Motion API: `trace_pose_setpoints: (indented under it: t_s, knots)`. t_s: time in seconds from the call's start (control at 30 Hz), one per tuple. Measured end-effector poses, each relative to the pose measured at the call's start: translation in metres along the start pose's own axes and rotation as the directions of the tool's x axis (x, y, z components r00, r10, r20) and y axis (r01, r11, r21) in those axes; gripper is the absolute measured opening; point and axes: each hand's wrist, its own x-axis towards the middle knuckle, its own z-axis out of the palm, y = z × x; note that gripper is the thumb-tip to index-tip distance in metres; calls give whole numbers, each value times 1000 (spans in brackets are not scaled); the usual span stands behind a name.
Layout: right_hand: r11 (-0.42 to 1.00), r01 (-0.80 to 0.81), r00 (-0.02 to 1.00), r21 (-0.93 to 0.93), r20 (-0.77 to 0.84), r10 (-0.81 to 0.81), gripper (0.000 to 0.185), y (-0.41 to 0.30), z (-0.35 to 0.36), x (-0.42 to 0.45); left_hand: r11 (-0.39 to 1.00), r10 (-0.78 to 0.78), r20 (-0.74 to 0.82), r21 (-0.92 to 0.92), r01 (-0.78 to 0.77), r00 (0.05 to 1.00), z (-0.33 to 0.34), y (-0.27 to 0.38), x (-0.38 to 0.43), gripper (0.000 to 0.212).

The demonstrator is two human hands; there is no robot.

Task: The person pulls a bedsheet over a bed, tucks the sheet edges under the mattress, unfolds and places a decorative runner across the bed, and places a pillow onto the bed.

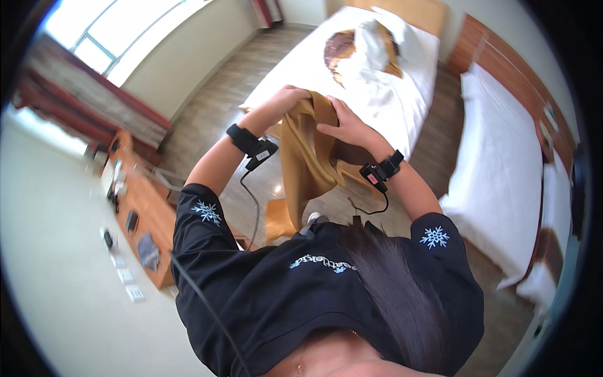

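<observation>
A gold-brown fabric piece (pixel 301 160) hangs in loose folds from both hands, its lower end near the floor. My left hand (pixel 289 99), on the picture's left side, grips its upper edge, with the fingers partly hidden. On the other side, my right hand (pixel 348 122) holds the upper edge too, thumb spread over the cloth. Beyond the hands, a bed with a white sheet (pixel 301 70) bears a bunched brown-and-gold cloth (pixel 340 49) and rumpled white bedding (pixel 372 47). Each wrist wears a black strap with a small cabled device.
A second bed with white bedding (pixel 499 169) stands at the right beside a wooden headboard (pixel 518 61). A wooden desk (pixel 150 217) at the left holds a grey cloth (pixel 148 252) and small items. Red and grey curtains (pixel 94 99) hang by the window. Wood-look floor (pixel 207 99) shows between.
</observation>
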Motion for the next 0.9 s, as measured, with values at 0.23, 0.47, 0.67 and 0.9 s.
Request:
trace_pose_setpoints:
  t_s: [0.23,0.47,0.67,0.9]
  knots:
    - [944,-292,954,-154,-108,278,12,68,-72,-45,967,75,362,201,-156,929,52,-7,71,20]
    - [842,-506,776,190,-326,540,15,24,-119,-54,729,352,560,338,-595,750,98,-35,97,39]
    - [793,-560,637,240,-487,597,15,-41,-155,-74,706,399,725,148,-692,562,199,-111,158,32]
    - [854,-394,137,340,-897,421,20,-149,-236,-138,953,139,908,-14,-304,395,318,-153,163,28]
